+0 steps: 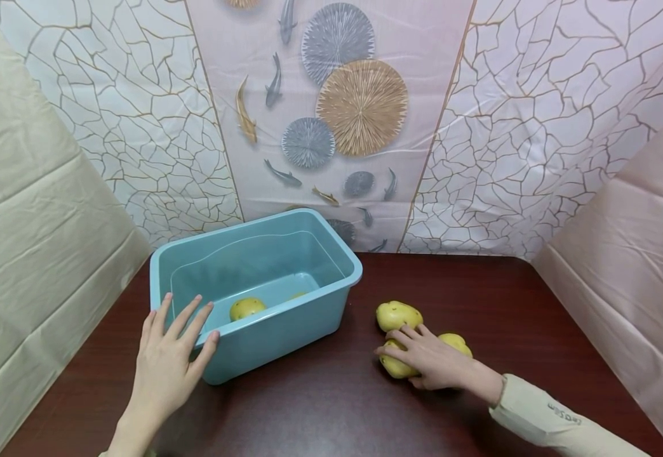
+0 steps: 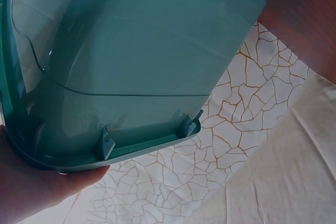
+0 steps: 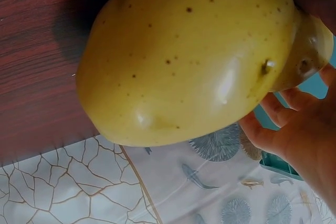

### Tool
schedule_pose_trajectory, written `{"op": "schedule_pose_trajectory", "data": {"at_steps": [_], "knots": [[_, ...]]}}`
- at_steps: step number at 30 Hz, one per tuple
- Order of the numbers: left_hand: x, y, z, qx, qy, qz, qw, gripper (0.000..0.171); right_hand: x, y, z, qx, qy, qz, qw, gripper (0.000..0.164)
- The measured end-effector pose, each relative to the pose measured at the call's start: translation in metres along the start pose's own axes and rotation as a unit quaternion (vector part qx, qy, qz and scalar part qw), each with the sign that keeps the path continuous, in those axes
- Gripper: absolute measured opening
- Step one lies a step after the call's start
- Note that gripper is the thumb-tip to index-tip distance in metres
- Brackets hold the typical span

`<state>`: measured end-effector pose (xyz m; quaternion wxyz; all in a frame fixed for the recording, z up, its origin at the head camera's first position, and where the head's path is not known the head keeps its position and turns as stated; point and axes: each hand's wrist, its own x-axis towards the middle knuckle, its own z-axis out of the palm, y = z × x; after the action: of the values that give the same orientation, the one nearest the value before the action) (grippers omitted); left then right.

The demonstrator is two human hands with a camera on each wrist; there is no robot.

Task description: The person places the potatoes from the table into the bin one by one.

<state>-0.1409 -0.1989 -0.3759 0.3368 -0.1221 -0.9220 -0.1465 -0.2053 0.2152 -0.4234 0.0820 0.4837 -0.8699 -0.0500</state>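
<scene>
Fingers [image 1: 401, 334] of the right hand [image 1: 431, 363] are curling over a yellow potato [image 1: 395, 366] lying on the dark wooden table [image 1: 480, 292], clamping down on it from above; the right wrist view is showing that potato's speckled skin filling most of the frame with the fingers wrapping its far side. Two more potatoes are sitting with it: one [image 1: 398, 315] just beyond the fingertips and another [image 1: 456, 343] lying partly behind the hand, all three bunching close together to the right of a light blue plastic tub [image 1: 286, 330]. Over on the other side, the left hand [image 1: 167, 365] is resting against the tub's near left corner, its fingers straight and spread apart, their tips lying over the rim. Inside the tub a further potato [image 1: 246, 308] is lying on the bottom near the front wall. A crackle-patterned backdrop with fish and round fan shapes [image 1: 360, 108] is hanging behind the table.
</scene>
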Motion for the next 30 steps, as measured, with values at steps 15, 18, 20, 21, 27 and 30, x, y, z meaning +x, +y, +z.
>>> {"op": "schedule_pose_trajectory", "data": {"at_steps": [15, 18, 20, 21, 27, 30], "knots": [[0.000, 0.000, 0.000, -0.001, -0.001, 0.000, 1.0000, 0.043, 0.001, 0.001, -0.002, -0.010, 0.007, -0.003, 1.000, 0.073], [0.000, 0.000, 0.000, -0.001, 0.000, 0.000, 1.0000, 0.043, 0.001, 0.002, -0.004, -0.013, 0.012, -0.004, 1.000, 0.074], [0.000, 0.000, 0.000, 0.000, 0.000, 0.001, 1.0000, 0.043, 0.002, 0.002, -0.005, -0.014, 0.012, -0.005, 1.000, 0.074], [0.000, 0.000, 0.000, 0.000, 0.001, 0.001, 1.0000, 0.043, 0.002, 0.002, -0.006, -0.014, 0.011, -0.005, 1.000, 0.074], [0.000, 0.000, 0.001, 0.000, 0.003, 0.001, 1.0000, 0.042, 0.003, 0.003, -0.010, -0.020, 0.008, -0.005, 1.000, 0.075], [0.000, 0.000, 0.001, 0.000, 0.002, 0.000, 1.0000, 0.042, 0.004, 0.003, -0.012, -0.022, 0.008, -0.004, 1.000, 0.076]]}}
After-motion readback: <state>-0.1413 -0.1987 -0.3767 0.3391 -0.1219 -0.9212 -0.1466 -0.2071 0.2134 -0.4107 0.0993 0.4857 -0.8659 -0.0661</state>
